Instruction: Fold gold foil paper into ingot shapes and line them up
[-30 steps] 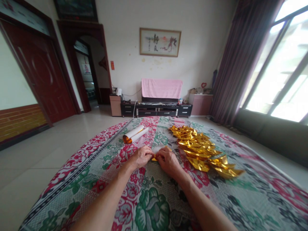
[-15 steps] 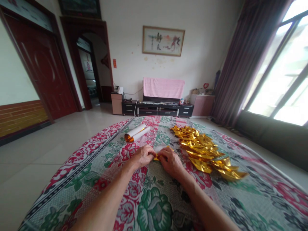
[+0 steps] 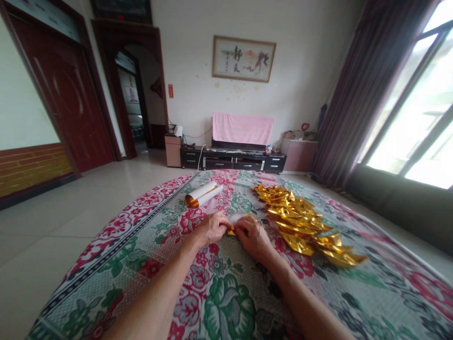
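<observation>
My left hand (image 3: 212, 227) and my right hand (image 3: 254, 237) meet at the middle of a floral cloth (image 3: 226, 302). Both pinch a small sheet of gold foil paper (image 3: 236, 222), white on its upper side, pressed down on the cloth; most of it is hidden under my fingers. A long heap of several folded gold foil pieces (image 3: 300, 223) lies just right of my right hand. A roll of foil paper (image 3: 204, 194), white outside and gold inside, lies beyond my left hand.
The floral cloth covers a low surface with tiled floor (image 3: 53, 226) to its left. A dark TV cabinet (image 3: 230, 160) with a pink cover stands at the far wall. A dark sofa edge (image 3: 399, 198) and curtains run along the right under the window.
My hands stay together on the gold foil paper, fingers shifting slightly. The view has tilted a little, so everything sits slightly further right.
</observation>
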`<state>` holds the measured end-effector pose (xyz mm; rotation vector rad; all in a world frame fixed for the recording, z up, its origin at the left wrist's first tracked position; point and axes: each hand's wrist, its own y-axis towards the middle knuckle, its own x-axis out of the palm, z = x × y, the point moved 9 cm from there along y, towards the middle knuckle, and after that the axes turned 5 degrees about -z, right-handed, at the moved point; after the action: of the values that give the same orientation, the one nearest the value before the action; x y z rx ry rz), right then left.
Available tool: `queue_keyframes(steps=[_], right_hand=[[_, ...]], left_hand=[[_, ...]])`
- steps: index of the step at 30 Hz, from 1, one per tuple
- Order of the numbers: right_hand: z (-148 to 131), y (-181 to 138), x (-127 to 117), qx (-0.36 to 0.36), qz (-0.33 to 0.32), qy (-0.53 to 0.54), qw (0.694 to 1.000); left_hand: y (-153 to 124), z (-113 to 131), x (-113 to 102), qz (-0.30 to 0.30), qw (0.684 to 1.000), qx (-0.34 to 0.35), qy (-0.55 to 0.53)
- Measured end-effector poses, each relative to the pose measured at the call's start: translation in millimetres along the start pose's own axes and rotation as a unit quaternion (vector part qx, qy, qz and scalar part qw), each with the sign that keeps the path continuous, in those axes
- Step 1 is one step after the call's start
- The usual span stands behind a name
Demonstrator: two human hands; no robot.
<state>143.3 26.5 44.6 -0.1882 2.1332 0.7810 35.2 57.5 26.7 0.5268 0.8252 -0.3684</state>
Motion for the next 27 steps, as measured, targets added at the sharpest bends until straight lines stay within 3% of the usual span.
queue_keyframes(steps=[17,27], right_hand=[[-2.4,-5.7,-8.6,-0.032,0.038,0.01,0.999],[-2.0,-3.3,-7.6,-0.033,0.012,0.002,0.999]], left_hand=[[-5.6,27.4,-5.4,0.016,0.996,0.052,0.069],[-3.1,28.0,0.1,0.021,0.991,0.045,0.123]])
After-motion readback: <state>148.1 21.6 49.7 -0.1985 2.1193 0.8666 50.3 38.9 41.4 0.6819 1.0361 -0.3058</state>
